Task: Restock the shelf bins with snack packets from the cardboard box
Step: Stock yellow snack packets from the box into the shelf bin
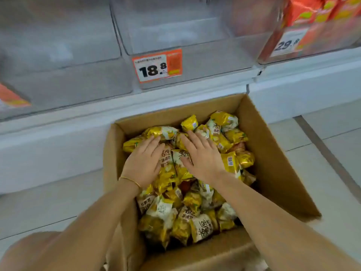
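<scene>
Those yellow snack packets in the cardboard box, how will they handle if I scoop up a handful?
Probably light and puffy: the snack packets look air-filled and lie heaped loosely in the cardboard box. Likely slippery: their foil looks glossy, so a handful may slide apart. Being soft bags, their contents may crush if squeezed hard.

You had the cardboard box (pixel 273 163) standing open on the pale tiled floor (pixel 322 153), its far wall close to the white base of the shelf (pixel 58 137). On the shelf ledge above it sat clear plastic bins side by side. The left bin (pixel 68 85) and the middle bin (pixel 195 61) touched; the middle one bore an orange price tag (pixel 157 65) reading 18.8. The right bin (pixel 322 42) held red packets (pixel 312 8).
</scene>
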Tool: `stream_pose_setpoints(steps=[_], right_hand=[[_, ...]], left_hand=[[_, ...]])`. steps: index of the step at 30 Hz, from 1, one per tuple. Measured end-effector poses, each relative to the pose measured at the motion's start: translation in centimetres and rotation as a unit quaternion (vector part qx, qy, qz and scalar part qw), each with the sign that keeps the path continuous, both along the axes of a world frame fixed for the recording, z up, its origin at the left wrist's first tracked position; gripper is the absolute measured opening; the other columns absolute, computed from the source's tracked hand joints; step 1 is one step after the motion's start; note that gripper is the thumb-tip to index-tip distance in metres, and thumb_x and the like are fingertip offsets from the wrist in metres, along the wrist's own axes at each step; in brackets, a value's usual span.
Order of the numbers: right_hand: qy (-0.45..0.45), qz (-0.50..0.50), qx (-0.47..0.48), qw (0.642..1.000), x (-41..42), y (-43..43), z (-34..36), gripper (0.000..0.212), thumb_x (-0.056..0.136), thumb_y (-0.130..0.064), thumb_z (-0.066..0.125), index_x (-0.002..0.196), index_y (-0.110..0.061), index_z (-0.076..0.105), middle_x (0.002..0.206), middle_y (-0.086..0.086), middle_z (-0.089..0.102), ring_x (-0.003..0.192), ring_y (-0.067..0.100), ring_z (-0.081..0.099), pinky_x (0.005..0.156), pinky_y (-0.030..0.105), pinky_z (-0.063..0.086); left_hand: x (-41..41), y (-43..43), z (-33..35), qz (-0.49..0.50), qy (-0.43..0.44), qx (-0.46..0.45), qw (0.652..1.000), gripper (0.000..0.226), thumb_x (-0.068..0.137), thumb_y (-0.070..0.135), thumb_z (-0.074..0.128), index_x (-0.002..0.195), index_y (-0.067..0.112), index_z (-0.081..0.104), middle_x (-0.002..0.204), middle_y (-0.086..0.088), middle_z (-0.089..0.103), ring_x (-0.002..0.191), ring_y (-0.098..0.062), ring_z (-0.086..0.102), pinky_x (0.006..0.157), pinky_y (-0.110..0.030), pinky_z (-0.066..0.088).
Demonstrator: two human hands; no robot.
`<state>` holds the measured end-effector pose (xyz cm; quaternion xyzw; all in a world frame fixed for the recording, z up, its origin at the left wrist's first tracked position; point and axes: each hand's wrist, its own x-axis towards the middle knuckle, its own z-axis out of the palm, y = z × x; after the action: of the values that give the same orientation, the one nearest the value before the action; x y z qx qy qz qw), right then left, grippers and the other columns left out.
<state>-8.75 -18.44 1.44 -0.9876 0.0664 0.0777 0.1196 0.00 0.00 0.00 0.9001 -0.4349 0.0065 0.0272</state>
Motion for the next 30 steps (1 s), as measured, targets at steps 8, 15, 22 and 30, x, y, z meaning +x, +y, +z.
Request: stream_pose_setpoints(steps=[8, 15, 22, 30], right_hand=[[-0.113, 0.02, -0.053, 0.992, -0.1, 5.0, -0.8, 0.057, 0.096, -0.044, 0.035, 0.148, -0.021, 0.031, 0.152, 0.01, 0.035, 0.141, 0.031, 0.031, 0.113, 0.056, 0.025], [-0.059, 0.033, -0.05, 0.996, 4.1, 7.4, -1.3, 0.059, 0.098, -0.043, 0.037, 0.152, -0.024, 0.021, 0.157, 0.008, 0.023, 0.145, 0.03, 0.019, 0.116, 0.054, 0.018], [-0.011, 0.059, -0.042, 0.997, 7.1, 9.9, -0.1, 0.061, 0.099, -0.047, 0.032, 0.152, -0.029, 0.008, 0.161, 0.003, 0.01, 0.147, 0.027, 0.009, 0.116, 0.052, 0.019], [-0.004, 0.08, -0.049, 0.996, 7.5, 12.1, 2.3, 0.06, 0.1, -0.049, 0.028, 0.153, -0.031, 0.004, 0.161, 0.001, 0.007, 0.146, 0.025, 0.01, 0.117, 0.048, 0.017]], left_hand=[[-0.6, 2.4, 2.0, 0.214, 0.007, 0.135, 0.967, 0.07, 0.089, 0.009, 0.052, 0.147, 0.031, 0.018, 0.156, -0.013, -0.017, 0.143, -0.037, -0.016, 0.114, -0.057, 0.007], [1.2, 3.8, 1.6, 0.226, 0.104, 0.048, 0.967, 0.079, 0.088, -0.003, 0.05, 0.15, 0.028, 0.012, 0.156, -0.01, -0.019, 0.143, -0.035, -0.017, 0.108, -0.044, 0.032], [2.7, 6.6, 0.8, 0.21, 0.137, 0.0, 0.968, 0.074, 0.09, -0.004, 0.047, 0.151, 0.023, 0.013, 0.158, -0.006, -0.016, 0.145, -0.03, -0.013, 0.109, -0.042, 0.033], [4.6, 12.4, 0.6, 0.231, 0.129, -0.025, 0.964, 0.073, 0.091, -0.005, 0.05, 0.151, 0.016, 0.014, 0.159, -0.008, -0.006, 0.146, -0.029, -0.005, 0.115, -0.037, 0.02]])
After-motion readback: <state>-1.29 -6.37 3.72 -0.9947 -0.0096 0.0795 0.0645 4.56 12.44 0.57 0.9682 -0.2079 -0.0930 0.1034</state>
